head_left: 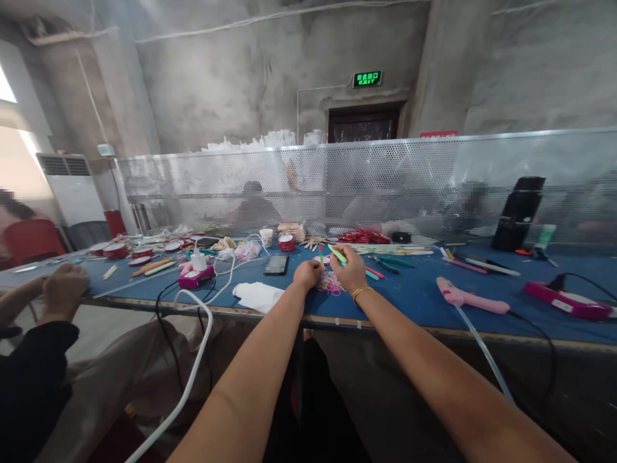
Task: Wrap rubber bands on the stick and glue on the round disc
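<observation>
My left hand (307, 275) is closed at the table's near edge, its fingertips around the lower end of a thin red-and-green stick (321, 254). Just to its right, my right hand (351, 270), with a gold bracelet at the wrist, is curled around a bright yellow-green pen-like stick (338, 254) that slants up to the left. A loose heap of colourful, thin rubber-band-like loops (330, 284) lies between and below both hands. Part of a small pale round thing shows behind the fingers. My fingertips are too small to make out in detail.
A pink glue gun (472, 299) and a magenta power strip (569, 301) lie right. Green-handled pliers (385, 264) sit beyond my right hand. Left are white cloth (258, 296), a black box (276, 265), cables and a co-worker's hands (65, 289). A perforated metal screen (299, 193) stands behind.
</observation>
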Available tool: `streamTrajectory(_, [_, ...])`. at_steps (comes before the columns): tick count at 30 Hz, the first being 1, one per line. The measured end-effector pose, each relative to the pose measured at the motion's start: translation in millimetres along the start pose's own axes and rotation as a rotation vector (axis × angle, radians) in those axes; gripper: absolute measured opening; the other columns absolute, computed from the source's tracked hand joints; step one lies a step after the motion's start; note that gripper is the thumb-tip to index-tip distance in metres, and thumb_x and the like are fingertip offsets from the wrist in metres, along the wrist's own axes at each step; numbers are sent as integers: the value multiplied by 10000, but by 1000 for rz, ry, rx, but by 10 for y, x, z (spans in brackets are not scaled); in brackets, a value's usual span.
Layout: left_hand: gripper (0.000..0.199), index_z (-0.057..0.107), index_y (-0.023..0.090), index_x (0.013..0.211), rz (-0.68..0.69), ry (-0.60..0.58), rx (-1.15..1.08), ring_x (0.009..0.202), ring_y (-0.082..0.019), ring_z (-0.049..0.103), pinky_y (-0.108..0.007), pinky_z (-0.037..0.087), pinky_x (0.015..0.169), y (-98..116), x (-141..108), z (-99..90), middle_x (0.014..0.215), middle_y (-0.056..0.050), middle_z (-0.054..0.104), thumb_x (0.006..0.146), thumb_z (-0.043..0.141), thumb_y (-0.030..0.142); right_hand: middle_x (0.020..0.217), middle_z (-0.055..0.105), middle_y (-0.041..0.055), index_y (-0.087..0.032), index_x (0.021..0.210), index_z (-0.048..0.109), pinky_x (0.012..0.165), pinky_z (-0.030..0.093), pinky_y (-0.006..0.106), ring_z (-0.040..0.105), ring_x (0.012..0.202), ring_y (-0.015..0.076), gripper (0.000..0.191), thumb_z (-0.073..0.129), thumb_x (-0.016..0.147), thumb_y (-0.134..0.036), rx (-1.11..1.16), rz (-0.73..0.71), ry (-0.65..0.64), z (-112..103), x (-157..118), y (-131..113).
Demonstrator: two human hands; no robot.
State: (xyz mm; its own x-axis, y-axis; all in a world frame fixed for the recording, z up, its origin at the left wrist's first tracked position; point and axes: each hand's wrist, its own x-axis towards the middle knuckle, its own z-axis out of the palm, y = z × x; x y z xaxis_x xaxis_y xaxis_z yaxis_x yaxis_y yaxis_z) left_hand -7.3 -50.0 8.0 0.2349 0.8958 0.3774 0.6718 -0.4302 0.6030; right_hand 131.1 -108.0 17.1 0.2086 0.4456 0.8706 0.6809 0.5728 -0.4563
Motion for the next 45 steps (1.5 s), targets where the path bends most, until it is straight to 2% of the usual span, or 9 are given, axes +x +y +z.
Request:
streamTrajectory(6, [206,744,182,825,5,-31,-6,622,-114,525,-204,358,587,5,-3,-7,692,-5,658,798,574,296,796,681,42,-218,862,610,792,464,340,628,764,209,163,496,847,-332,9,21,12,-8,5,23])
streamTrajectory(11, [190,741,183,826,31,-34,-42,643,-114,540,-199,352,586,-38,45,5,731,-3,676,799,572,266,799,673,42,-212,885,594,777,462,335,622,760,211,138,525,796,-290,4,56,37,-8,24,67])
streamTrajectory(19, [177,737,172,799,53,-29,-82,684,-119,558,-192,361,601,-101,116,35,735,-9,685,779,585,262,685,617,3,-222,700,541,706,435,294,568,680,179,93,486,768,-256,17,46,2,-18,36,47])
streamTrajectory(30, [206,737,164,787,14,-21,-26,633,-121,531,-218,339,580,-34,82,-5,687,-16,654,792,580,297,677,625,-5,-226,683,535,675,422,275,573,669,172,108,487,772,-263,63,18,-134,5,23,18])
streamTrajectory(34, [212,741,168,803,-5,-19,-30,615,-120,517,-224,345,585,-45,91,3,677,-13,648,789,595,321,685,635,-1,-228,692,544,655,410,273,571,663,174,112,481,776,-266,41,25,-153,16,19,21])
streamTrajectory(38, [192,742,175,834,9,-23,-47,674,-122,553,-212,349,596,-63,102,15,747,-13,681,800,598,298,692,637,-2,-229,690,537,642,403,266,563,657,171,106,484,775,-264,10,40,-168,32,17,45])
streamTrajectory(45, [167,743,177,829,31,-21,-47,737,-120,585,-192,367,622,-77,109,21,804,-13,714,803,609,273,679,632,-3,-225,697,539,661,394,266,570,664,172,92,499,773,-258,-41,41,-131,24,17,55])
